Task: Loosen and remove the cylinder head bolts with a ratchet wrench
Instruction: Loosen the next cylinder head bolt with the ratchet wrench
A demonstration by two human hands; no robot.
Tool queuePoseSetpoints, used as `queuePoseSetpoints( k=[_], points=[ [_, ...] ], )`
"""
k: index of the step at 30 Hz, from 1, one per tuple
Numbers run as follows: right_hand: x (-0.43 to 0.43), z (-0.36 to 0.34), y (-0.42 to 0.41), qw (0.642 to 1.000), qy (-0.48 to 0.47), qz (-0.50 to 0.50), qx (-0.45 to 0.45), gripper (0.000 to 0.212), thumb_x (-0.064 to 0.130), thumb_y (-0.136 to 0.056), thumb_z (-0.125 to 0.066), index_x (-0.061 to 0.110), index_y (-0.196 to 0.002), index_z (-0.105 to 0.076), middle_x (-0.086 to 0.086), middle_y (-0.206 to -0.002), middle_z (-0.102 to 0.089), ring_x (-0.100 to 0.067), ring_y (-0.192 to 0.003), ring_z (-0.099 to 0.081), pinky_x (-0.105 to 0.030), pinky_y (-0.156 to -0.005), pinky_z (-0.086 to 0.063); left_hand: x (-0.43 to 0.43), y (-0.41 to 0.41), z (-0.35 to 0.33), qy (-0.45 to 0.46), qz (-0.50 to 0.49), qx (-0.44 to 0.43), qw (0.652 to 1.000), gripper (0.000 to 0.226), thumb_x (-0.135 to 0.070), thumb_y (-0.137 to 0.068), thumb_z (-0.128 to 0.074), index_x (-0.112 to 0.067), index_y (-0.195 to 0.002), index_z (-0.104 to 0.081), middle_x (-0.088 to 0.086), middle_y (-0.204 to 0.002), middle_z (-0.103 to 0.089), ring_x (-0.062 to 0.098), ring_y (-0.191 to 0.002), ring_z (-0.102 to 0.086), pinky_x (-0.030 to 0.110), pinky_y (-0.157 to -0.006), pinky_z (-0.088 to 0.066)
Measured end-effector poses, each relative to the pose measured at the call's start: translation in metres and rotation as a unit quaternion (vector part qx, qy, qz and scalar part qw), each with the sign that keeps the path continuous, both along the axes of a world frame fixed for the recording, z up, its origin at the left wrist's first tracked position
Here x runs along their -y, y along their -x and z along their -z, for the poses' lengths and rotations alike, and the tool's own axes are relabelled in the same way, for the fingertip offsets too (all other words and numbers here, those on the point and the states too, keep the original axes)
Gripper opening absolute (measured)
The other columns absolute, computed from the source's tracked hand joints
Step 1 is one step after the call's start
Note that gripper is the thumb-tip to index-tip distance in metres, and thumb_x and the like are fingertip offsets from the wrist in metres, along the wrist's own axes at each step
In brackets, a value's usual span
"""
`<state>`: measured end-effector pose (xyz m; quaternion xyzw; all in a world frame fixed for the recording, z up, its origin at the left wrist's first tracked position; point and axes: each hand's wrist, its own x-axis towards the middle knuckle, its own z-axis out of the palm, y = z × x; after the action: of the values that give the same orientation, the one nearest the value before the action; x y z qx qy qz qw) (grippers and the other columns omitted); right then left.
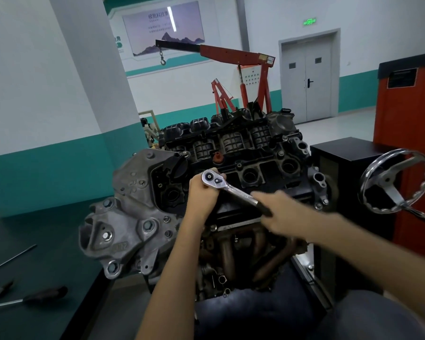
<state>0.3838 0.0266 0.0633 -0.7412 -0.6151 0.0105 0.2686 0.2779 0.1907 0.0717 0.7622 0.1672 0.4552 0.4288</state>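
Observation:
An engine with its black cylinder head (233, 153) sits on a stand in front of me. A chrome ratchet wrench (233, 190) lies across the near edge of the head, its round head at the left. My left hand (203, 192) curls around the stem under the ratchet head. My right hand (280, 212), blurred by motion, grips the black handle end at the right. The bolt and socket beneath the ratchet head are hidden by my left hand.
A chrome handwheel (398, 182) of the stand sticks out at the right beside a black box (341, 153) and a red cabinet (412, 133). Screwdrivers (35, 296) lie on the dark bench at the left. A red engine hoist (243, 69) stands behind.

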Motion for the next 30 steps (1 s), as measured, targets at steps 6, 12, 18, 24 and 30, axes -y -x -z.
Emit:
queuePoseSetpoints(
  k=[6,12,18,24,30],
  points=[
    [-0.009,-0.046,-0.033,0.961,-0.001,0.049,0.274,0.037,0.019,-0.089,-0.054,0.026,-0.124,-0.046,0.005,-0.073,-0.047,-0.021,-0.066,-0.054,-0.028,-0.059,-0.040,0.006,0.006,0.003,-0.001,-0.014,0.023,1.000,0.043,-0.007,-0.091,-0.052,-0.032,-0.056,-0.057,-0.016,-0.052,-0.049,-0.002,-0.056,-0.041,0.014,-0.056,-0.036],
    [-0.012,0.048,0.055,0.984,-0.114,0.069,-0.117,0.026,0.013,-0.082,-0.056,0.028,-0.091,-0.035,0.000,-0.067,-0.047,-0.020,-0.058,-0.052,-0.029,-0.052,-0.040,0.012,-0.010,0.009,0.051,-0.042,0.074,0.995,0.046,-0.010,-0.095,-0.058,-0.021,-0.062,-0.029,-0.004,-0.060,-0.029,0.018,-0.065,-0.026,0.030,-0.061,-0.025],
    [-0.036,0.061,0.095,0.957,-0.150,0.046,-0.242,0.025,0.005,-0.083,-0.052,0.016,-0.104,-0.045,-0.003,-0.070,-0.052,-0.012,-0.061,-0.054,-0.024,-0.056,-0.046,0.006,-0.008,0.009,0.044,-0.045,0.067,0.996,0.046,-0.010,-0.094,-0.060,-0.019,-0.063,-0.027,0.006,-0.065,-0.024,0.020,-0.067,-0.022,0.032,-0.062,-0.022],
    [-0.001,-0.008,-0.018,0.995,-0.020,0.028,0.095,0.024,0.013,-0.083,-0.057,0.027,-0.100,-0.047,0.007,-0.065,-0.043,-0.017,-0.057,-0.053,-0.023,-0.047,-0.035,0.002,-0.006,0.002,-0.006,-0.035,0.026,0.999,0.041,-0.013,-0.088,-0.059,-0.032,-0.052,-0.054,-0.015,-0.052,-0.048,0.001,-0.058,-0.041,0.025,-0.061,-0.037],
    [-0.007,-0.015,-0.017,0.969,-0.054,0.077,0.228,0.026,0.022,-0.085,-0.055,0.028,-0.107,-0.042,0.006,-0.067,-0.040,-0.026,-0.068,-0.058,-0.029,-0.057,-0.035,0.003,-0.001,0.011,0.034,-0.026,0.060,0.997,0.035,-0.011,-0.084,-0.054,-0.029,-0.054,-0.055,-0.016,-0.053,-0.049,0.003,-0.059,-0.043,0.025,-0.062,-0.037]
  ],
)
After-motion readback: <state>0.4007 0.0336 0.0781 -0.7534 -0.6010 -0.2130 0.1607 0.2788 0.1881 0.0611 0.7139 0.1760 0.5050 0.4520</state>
